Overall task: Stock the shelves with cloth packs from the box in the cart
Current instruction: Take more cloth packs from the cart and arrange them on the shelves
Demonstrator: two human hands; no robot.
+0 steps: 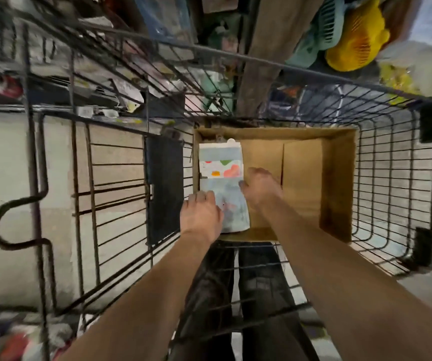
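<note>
An open cardboard box (338, 178) stands inside a black wire cart (392, 178). Cloth packs (221, 162), pale blue with red, orange and green shapes, lie stacked along the box's left side. Both my hands reach down into the box. My left hand (200, 217) grips the near left edge of the top pack. My right hand (259, 186) holds the same pack at its right edge, fingers curled down beside it. The right half of the box shows bare cardboard bottom.
The cart's folded child-seat grid (121, 188) lies to the left. Shelves (84, 82) with packaged goods run along the left and top. Yellow and teal plastic baskets (353, 40) hang at the upper right. My legs show below the cart.
</note>
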